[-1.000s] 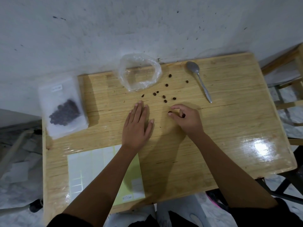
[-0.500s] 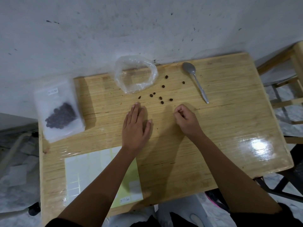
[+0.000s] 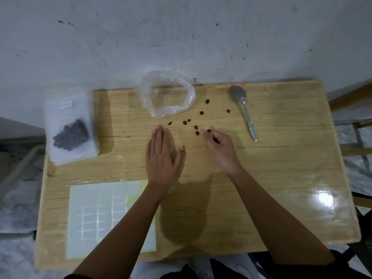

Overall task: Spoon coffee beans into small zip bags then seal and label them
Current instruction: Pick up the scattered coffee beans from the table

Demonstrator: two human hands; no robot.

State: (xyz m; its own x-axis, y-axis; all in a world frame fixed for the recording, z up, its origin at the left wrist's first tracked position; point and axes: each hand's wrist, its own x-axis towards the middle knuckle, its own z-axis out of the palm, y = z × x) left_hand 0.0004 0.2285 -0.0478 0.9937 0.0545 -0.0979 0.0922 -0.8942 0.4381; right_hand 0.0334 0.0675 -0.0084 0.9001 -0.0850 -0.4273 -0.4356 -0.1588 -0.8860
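Dim overhead light is falling on the wooden table, with white glare shining by its near right corner. A soft shadow is spreading from the table's middle toward its near edge. The wide lens is bowing the table's edges, and the filled zip bag at its left edge is looking blurred.

Wooden table bears spoon, scattered beans, clear bag, filled bag, probably label sheet.

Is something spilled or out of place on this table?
Yes. Loose coffee beans lie scattered on the table between the open clear bag and the spoon, instead of inside a bag. The right hand, loosely curled, reaches the nearest ones; the left hand lies flat.
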